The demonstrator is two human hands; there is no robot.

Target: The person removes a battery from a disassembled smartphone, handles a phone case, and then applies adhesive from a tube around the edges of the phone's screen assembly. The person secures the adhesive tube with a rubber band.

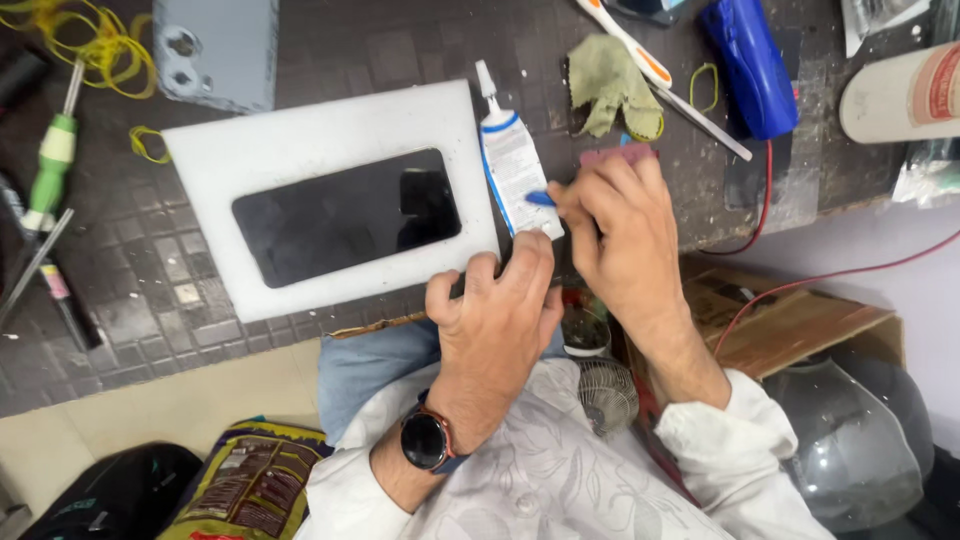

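Small blue piece [540, 198], pinched at the fingertips of the right hand [618, 235], whose fingers were curled together around it; its exact shape could not be told. The piece lay against the lower end of a white glue tube [512, 160] with blue trim, which rested on the right edge of a white board [300, 140], nozzle pointing away from the fingers. The left hand [497, 312] sat just below the right fingertips, its fingers bent and pressed together at the near edge of the board; whether they gripped anything could not be told. A dark wristwatch [428, 440] was worn on the left wrist. A black phone [347, 215] lay screen-up on the board, to the left of both sets of fingers. Beyond the right fingers lay a pink strip [618, 154], touching the knuckles, then a green rag [610, 85], a white-and-orange tool [630, 45] and a blue cylindrical device [750, 65]. Far left of the fingers, on the dark gridded mat [130, 270], lay a green-handled screwdriver [52, 160] and yellow rubber bands [95, 45]
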